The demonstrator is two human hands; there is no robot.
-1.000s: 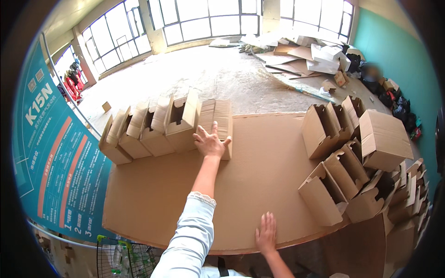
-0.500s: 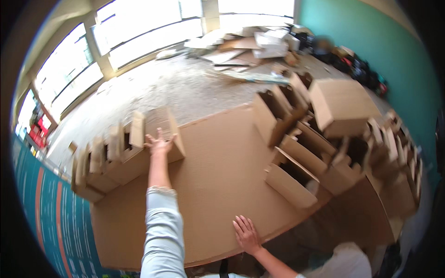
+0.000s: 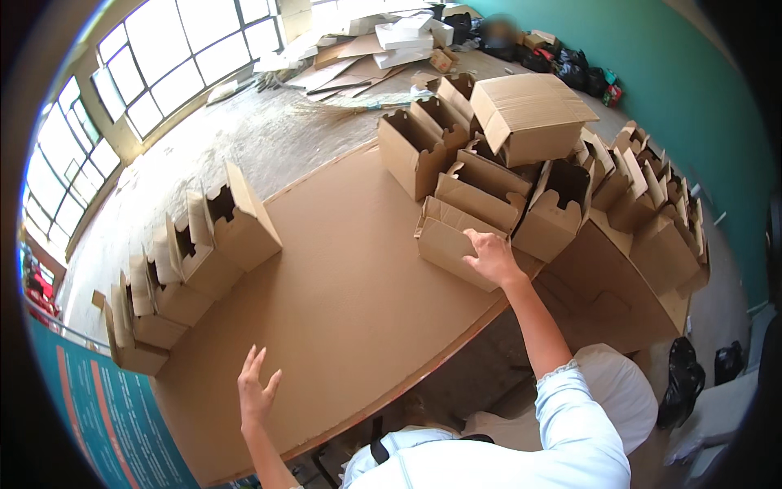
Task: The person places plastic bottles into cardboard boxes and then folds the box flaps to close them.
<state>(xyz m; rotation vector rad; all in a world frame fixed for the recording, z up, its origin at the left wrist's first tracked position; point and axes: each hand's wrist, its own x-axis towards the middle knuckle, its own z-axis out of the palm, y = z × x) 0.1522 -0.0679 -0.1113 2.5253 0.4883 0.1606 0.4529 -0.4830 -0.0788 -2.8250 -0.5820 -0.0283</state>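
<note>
Both hands have shifted: the left hand point(image 3: 258, 389), fingers spread, hovers above the near-left cardboard sheet point(image 3: 342, 277), off the row of boxes point(image 3: 195, 273); the right hand point(image 3: 493, 259), thumb and finger parted, meets the right group's nearest box point(image 3: 452, 244), so handling turns there; contact is unclear.

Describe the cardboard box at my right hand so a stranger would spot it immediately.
Start with the big cardboard-covered table, then the cluster of brown boxes standing on its right side. The box you want is partly hidden by the right hand, and of that cluster it sits lowest in the picture.
</note>
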